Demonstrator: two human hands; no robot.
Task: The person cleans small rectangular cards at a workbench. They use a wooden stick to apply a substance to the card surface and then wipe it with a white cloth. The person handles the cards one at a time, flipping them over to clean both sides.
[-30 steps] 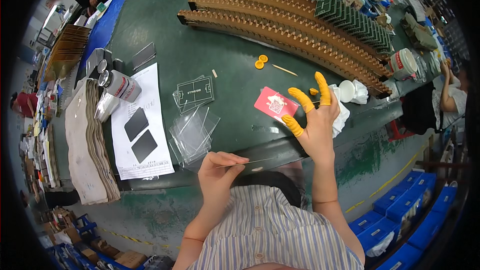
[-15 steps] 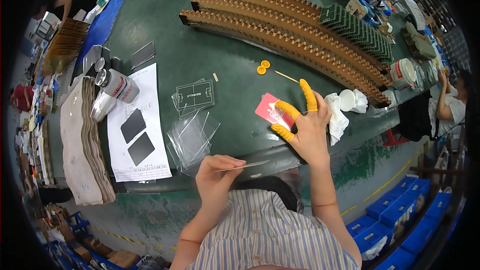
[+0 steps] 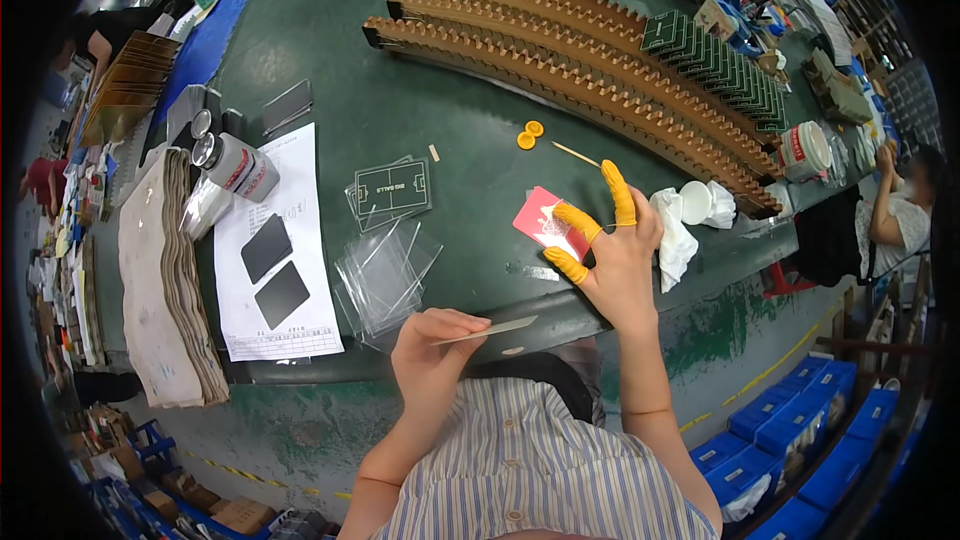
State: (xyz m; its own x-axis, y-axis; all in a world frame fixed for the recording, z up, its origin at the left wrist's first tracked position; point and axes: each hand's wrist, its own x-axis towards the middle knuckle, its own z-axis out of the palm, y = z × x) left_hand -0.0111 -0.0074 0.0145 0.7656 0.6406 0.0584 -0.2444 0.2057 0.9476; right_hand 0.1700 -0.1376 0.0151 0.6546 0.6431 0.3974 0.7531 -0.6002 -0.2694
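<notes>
My left hand pinches a thin, pale flat plate, seen nearly edge-on above the table's front edge. My right hand wears yellow finger cots on the thumb and two fingers, and these are spread apart. Its thumb and index finger are at the right side of a pink card with a white pattern; whether they touch it I cannot tell. Beyond that hand lie a pointed wooden stick and two loose yellow finger cots. A crumpled white cloth is right of the hand.
Clear plates with white line drawings and clear film sleeves lie left of centre. Dark rounded plates rest on a paper sheet. Long notched wooden racks hold green plates. A person sits at right.
Both hands stay almost in place. The plate in my left hand has tilted very slightly, and the whole view has shifted a little.
</notes>
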